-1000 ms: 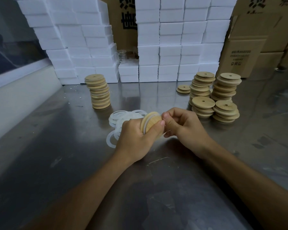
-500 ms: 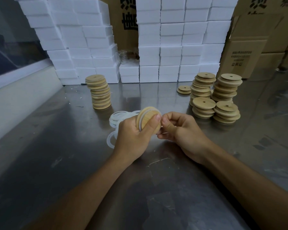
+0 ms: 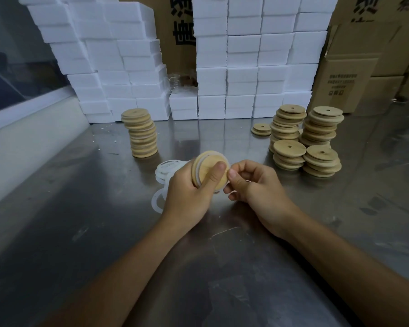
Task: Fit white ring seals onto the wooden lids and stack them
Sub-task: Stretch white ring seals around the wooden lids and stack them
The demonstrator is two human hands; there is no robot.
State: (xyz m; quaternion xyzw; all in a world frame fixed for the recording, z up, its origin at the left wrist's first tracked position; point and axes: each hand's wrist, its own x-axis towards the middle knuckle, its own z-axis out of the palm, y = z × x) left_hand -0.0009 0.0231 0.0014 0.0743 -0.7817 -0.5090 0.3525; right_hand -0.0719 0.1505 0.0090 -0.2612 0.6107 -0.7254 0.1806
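My left hand (image 3: 189, 194) grips a round wooden lid (image 3: 207, 166) on edge above the table, thumb pressed on its flat face. A white ring seal (image 3: 200, 165) sits round the lid's step. My right hand (image 3: 253, 185) has curled fingers and pinches the seal at the lid's right rim. Behind the left hand lies a loose pile of white ring seals (image 3: 167, 168). One stack of lids (image 3: 141, 133) stands at the back left. Several stacks of lids (image 3: 305, 140) stand at the right.
The steel table (image 3: 104, 232) runs to a white ledge on the left. White foam boxes (image 3: 241, 67) are stacked in walls along the back. Cardboard cartons (image 3: 354, 74) stand at the back right. A single small lid pile (image 3: 261, 129) lies near the right stacks.
The lid has been turned in my left hand so its flat face shows more. My right hand has moved round the rim, working the seal on.
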